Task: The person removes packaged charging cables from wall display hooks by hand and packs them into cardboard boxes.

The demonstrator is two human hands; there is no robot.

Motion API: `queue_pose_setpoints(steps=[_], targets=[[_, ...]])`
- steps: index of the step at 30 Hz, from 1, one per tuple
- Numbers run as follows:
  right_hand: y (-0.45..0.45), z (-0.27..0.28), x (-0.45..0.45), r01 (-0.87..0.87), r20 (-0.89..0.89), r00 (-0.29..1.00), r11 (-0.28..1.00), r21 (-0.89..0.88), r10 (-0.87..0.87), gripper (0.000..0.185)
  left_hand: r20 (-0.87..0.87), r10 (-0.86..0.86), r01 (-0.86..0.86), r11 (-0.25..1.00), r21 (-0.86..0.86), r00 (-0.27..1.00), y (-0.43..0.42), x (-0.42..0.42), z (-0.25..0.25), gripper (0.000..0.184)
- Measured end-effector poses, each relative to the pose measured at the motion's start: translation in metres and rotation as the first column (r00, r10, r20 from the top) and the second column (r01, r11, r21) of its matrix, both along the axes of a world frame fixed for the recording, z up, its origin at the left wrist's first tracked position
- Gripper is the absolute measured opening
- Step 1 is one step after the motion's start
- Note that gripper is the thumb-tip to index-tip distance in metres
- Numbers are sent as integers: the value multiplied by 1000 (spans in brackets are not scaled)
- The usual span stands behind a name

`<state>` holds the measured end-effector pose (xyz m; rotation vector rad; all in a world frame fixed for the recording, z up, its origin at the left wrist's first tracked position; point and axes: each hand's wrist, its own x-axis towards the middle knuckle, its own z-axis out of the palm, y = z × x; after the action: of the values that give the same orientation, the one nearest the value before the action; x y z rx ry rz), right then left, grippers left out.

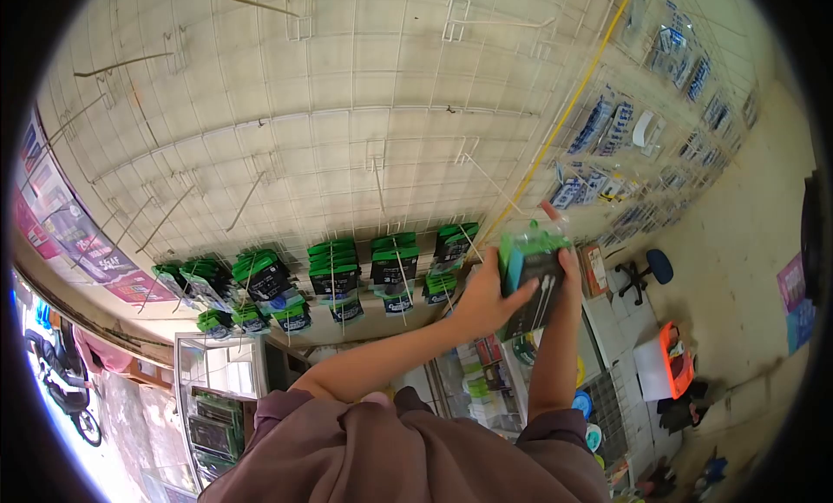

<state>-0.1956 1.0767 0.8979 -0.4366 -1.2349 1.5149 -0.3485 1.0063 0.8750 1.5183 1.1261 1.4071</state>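
A stack of green-and-black packets (531,277) is between my two hands, in front of the wire grid wall. The front packet shows what looks like a white cable, and clear plastic hang tabs stick up at the top. My left hand (488,302) grips the stack from the left, its thumb across the front. Around the right edge wraps my right hand (568,273), one finger pointing up by the tabs. Similar green-and-black packets (334,273) hang in bunches on hooks to the left, below the height of several bare hooks.
A white wire grid (347,78) with protruding hooks covers the wall. Blue-and-white packets (599,125) hang at the right. Below are glass display cases (217,364), a blue stool (658,267) and a white bin with an orange rim (664,351). A motorcycle (65,386) stands outside at left.
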Motion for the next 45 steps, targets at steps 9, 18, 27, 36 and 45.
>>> queue_pose_setpoints(steps=[9,18,27,36,45], targets=[[-51,-86,12,-317,434,845,946,-66,313,86,-44,-52,53,998,16,998,-75,-78,-59,71],[-129,-145,-231,-762,610,389,614,-208,690,64,38,667,-640,728,-246,744,-233,-224,-165,74],[-304,-242,-431,-853,621,91,383,-355,778,46,-79,980,-935,146,-324,180,-430,-255,-224,98],[-492,-313,-518,-986,696,-103,19,-165,711,57,-113,899,-814,-432,-388,-423,-570,-287,-300,74],[-596,-361,-566,-1000,962,1,-17,6,272,76,-435,693,-541,-721,-433,-575,-646,-355,-428,75]])
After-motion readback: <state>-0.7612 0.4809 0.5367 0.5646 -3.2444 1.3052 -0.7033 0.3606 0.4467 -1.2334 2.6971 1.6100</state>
